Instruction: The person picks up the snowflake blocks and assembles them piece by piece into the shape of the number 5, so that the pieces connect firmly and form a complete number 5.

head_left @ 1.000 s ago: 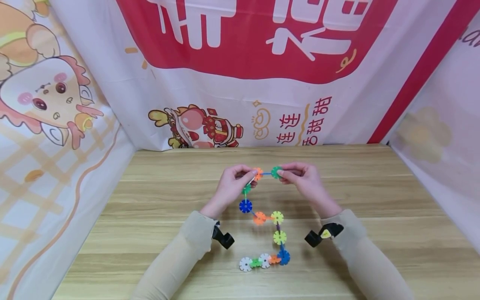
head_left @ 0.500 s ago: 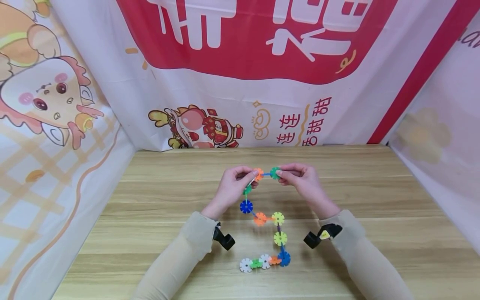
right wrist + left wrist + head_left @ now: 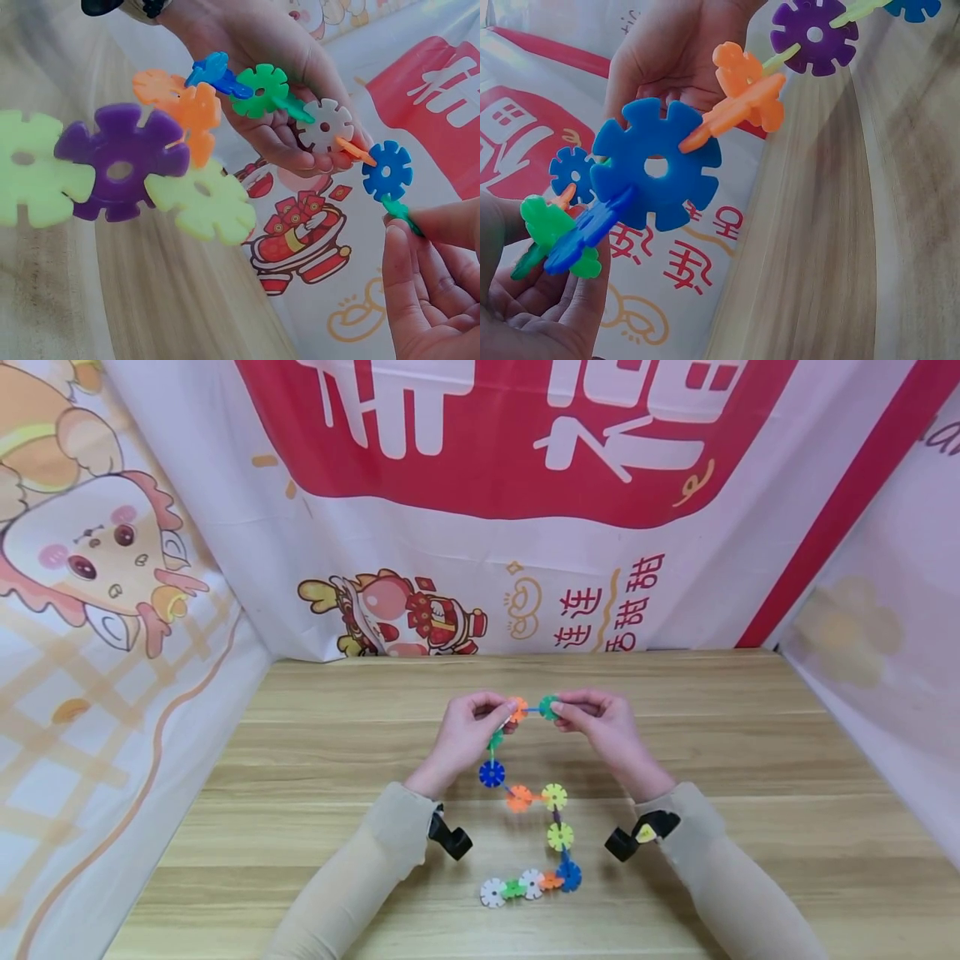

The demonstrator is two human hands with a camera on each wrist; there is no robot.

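A chain of notched plastic snowflake discs hangs from both hands in front of the person. The left hand pinches it near the orange disc; in the right wrist view, a white disc sits at its fingers. At the chain's upper end, the right hand pinches a green disc between thumb and fingers. A blue disc links the two grips. Below, the chain zigzags through a dark blue disc and yellow discs to a white end disc.
The wood-grain table spreads beneath the hands. A printed cloth backdrop rises behind it, with cloth walls at both sides. Black wrist cameras sit on the beige sleeves.
The right hand has shifted very slightly left, toward the left hand, with the green disc. Both grips stay the same, and the hanging chain sways only a little.
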